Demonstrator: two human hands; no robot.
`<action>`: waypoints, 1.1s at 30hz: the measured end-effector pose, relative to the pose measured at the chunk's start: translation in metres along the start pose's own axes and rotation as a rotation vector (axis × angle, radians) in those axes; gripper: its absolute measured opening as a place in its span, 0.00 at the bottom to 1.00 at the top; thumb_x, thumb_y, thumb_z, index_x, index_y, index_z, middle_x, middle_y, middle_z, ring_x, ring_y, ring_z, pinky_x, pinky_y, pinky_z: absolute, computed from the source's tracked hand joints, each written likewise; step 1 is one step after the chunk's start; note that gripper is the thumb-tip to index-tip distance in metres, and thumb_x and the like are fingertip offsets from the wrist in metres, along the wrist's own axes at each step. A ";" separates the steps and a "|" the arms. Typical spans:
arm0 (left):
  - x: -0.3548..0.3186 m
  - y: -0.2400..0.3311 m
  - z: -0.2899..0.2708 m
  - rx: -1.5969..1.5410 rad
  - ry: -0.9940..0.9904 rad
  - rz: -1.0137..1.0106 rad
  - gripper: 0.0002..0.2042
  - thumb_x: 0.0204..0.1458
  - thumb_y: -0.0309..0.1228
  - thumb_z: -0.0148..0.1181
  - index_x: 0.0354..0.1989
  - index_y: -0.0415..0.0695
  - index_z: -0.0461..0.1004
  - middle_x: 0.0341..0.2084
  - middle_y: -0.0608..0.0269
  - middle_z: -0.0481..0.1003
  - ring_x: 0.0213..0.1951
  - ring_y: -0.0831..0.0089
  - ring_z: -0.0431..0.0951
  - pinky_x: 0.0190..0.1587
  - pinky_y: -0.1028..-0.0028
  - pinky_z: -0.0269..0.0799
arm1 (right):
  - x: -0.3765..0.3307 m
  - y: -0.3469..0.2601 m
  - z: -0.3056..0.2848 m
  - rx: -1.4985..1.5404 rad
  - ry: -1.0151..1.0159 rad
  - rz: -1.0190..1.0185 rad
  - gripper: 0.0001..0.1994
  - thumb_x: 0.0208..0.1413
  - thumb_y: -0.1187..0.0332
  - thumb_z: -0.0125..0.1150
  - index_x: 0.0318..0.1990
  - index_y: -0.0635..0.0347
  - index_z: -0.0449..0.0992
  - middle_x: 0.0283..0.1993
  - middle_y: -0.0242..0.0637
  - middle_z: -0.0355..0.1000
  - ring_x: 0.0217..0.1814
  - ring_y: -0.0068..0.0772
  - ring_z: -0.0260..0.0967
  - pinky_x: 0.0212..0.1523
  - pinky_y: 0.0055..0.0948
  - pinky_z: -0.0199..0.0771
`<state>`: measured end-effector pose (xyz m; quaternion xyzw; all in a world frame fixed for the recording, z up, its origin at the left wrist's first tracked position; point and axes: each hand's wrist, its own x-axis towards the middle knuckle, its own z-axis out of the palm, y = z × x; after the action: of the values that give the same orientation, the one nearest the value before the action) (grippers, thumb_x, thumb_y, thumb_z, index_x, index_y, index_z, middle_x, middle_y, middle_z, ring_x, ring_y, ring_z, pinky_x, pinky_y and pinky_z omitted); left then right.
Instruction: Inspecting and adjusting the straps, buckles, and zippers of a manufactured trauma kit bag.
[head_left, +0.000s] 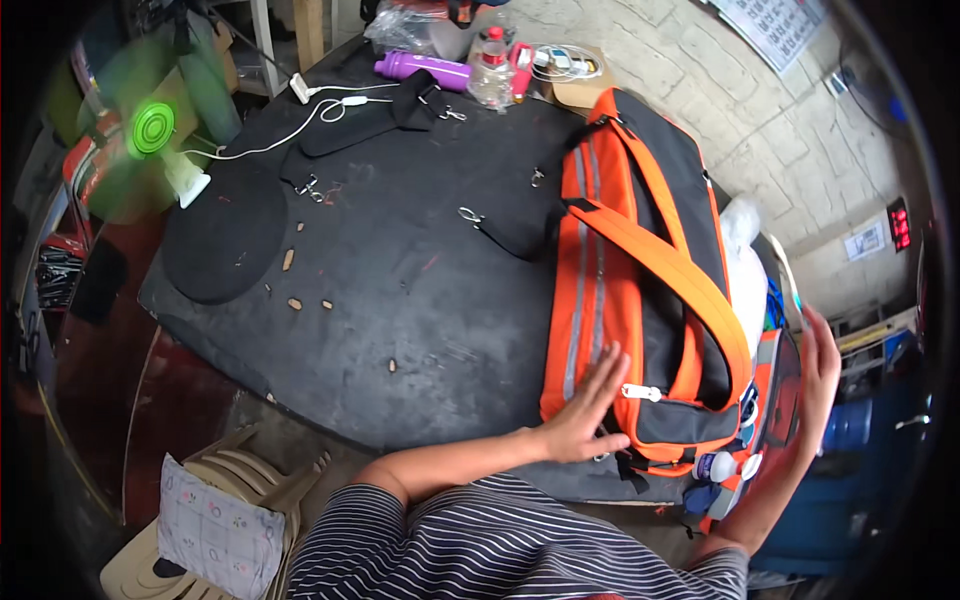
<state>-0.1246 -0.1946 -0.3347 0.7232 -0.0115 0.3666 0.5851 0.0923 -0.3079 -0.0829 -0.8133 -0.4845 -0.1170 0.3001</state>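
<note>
Clearly both hands lie open, left hand (585, 405) flat on the orange bag (640, 290), right hand (818, 365) bracing its far end; press evenly

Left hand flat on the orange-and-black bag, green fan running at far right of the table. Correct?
Not quite. The head view shows the green fan at the far left of the table, not the right. The left hand does lie flat on the orange-and-black bag.

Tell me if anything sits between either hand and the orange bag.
Nothing visible does. The left hand lies flat on the near end of the orange bag, and the right hand is against its far side.
</note>
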 end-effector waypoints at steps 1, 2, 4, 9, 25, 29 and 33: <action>0.001 0.001 -0.003 0.007 -0.015 0.022 0.47 0.48 0.45 0.58 0.68 0.45 0.31 0.66 0.43 0.23 0.68 0.49 0.25 0.67 0.55 0.30 | 0.024 -0.027 0.024 -0.011 -0.074 -0.028 0.13 0.60 0.73 0.47 0.50 0.66 0.72 0.42 0.37 0.73 0.44 0.22 0.67 0.47 0.20 0.64; 0.001 0.002 -0.006 0.039 -0.004 0.091 0.45 0.48 0.44 0.59 0.69 0.51 0.35 0.66 0.41 0.22 0.68 0.47 0.24 0.66 0.53 0.31 | 0.046 -0.051 0.050 -0.129 -0.120 -0.105 0.13 0.57 0.77 0.48 0.48 0.62 0.73 0.40 0.41 0.73 0.40 0.27 0.70 0.43 0.23 0.66; 0.003 0.005 -0.012 0.038 -0.042 0.113 0.42 0.48 0.40 0.61 0.69 0.59 0.41 0.65 0.38 0.20 0.67 0.42 0.23 0.66 0.50 0.32 | 0.086 -0.090 0.102 -0.361 -0.122 -0.378 0.12 0.53 0.75 0.52 0.44 0.55 0.75 0.32 0.42 0.69 0.33 0.48 0.68 0.34 0.35 0.68; 0.005 0.004 -0.024 0.128 -0.101 0.077 0.41 0.44 0.29 0.60 0.67 0.64 0.47 0.65 0.37 0.25 0.67 0.42 0.27 0.66 0.48 0.30 | 0.154 -0.109 0.226 -0.959 -0.424 -0.493 0.09 0.51 0.72 0.52 0.39 0.54 0.75 0.30 0.39 0.73 0.30 0.42 0.74 0.29 0.39 0.74; 0.008 -0.012 -0.012 0.140 0.030 0.045 0.38 0.47 0.36 0.58 0.66 0.74 0.46 0.65 0.38 0.37 0.67 0.43 0.36 0.64 0.41 0.32 | 0.115 -0.056 0.386 -1.328 -1.001 -0.574 0.07 0.50 0.69 0.56 0.32 0.51 0.81 0.33 0.31 0.77 0.36 0.29 0.74 0.27 0.31 0.74; 0.008 -0.016 -0.007 0.186 0.013 0.031 0.39 0.44 0.36 0.59 0.66 0.73 0.48 0.64 0.36 0.39 0.67 0.42 0.38 0.63 0.39 0.32 | 0.109 -0.055 0.405 -1.497 -0.952 -0.491 0.05 0.50 0.67 0.57 0.29 0.50 0.80 0.26 0.25 0.72 0.29 0.29 0.70 0.13 0.28 0.58; 0.005 -0.018 -0.002 0.194 0.003 0.042 0.40 0.43 0.38 0.59 0.66 0.74 0.46 0.62 0.37 0.42 0.66 0.41 0.38 0.63 0.37 0.32 | 0.117 -0.071 0.407 -1.491 -0.974 -0.613 0.04 0.42 0.68 0.66 0.25 0.42 0.78 0.22 0.18 0.67 0.23 0.23 0.66 0.12 0.26 0.50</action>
<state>-0.1138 -0.1849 -0.3465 0.7756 0.0096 0.3793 0.5045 0.0488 0.0458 -0.3226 -0.5921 -0.5498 -0.1180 -0.5773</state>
